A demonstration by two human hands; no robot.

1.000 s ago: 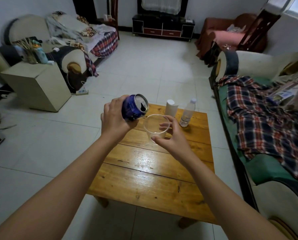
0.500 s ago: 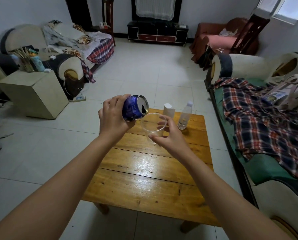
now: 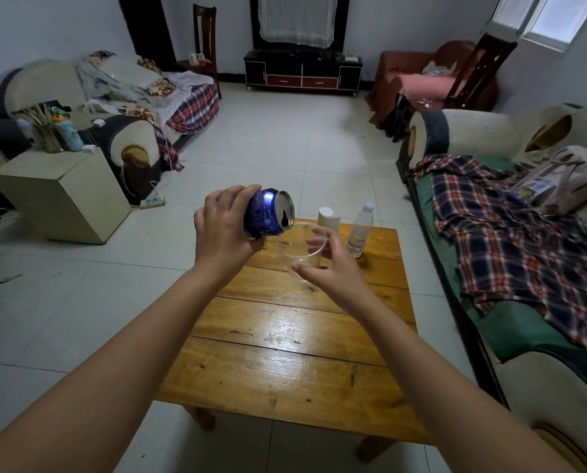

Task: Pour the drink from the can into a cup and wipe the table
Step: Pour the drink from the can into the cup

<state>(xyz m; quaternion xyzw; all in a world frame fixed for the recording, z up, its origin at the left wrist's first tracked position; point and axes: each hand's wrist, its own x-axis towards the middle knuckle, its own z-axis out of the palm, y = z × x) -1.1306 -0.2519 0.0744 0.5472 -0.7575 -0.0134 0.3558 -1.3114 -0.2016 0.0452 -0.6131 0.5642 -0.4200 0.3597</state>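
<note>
My left hand (image 3: 222, 230) is wrapped round the blue drink can (image 3: 267, 213), tipped with its open mouth right at the rim of the clear plastic cup (image 3: 300, 249). My right hand (image 3: 333, 268) pinches that cup above the wooden table (image 3: 285, 370). I see no liquid in the cup, so I judge the pour barely begun; wiping remains.

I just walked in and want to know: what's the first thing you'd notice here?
The blue can, tipped on its side in the left hand, its opening over a clear cup held by the right hand. Both are above the wooden table. Behind the cup stand a water bottle and a white tube.
</note>
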